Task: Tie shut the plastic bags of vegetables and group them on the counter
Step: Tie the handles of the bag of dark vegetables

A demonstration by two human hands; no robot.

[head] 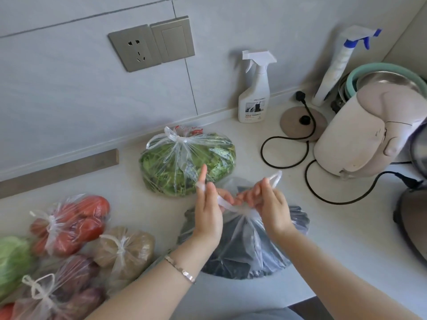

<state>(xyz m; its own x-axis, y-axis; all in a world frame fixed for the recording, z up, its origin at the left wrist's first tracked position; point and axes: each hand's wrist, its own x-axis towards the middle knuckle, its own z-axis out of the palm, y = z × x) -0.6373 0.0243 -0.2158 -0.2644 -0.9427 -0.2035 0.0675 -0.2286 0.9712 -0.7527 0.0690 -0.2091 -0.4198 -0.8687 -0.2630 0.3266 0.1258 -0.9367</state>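
**Knotting the handles of the dark bag**

Left hand (208,213) and right hand (269,204) each pinch one handle of the dark bag (245,245), fingers closed on plastic, index of the left raised. The bag sits on the worktop (335,239) at its front edge. Behind it lies the tied greens bag (187,158); at left, tied bags of tomatoes (69,222) and potatoes (124,248).

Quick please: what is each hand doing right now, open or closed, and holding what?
Left hand: closed on one handle of the dark vegetable bag.
Right hand: closed on the other handle.
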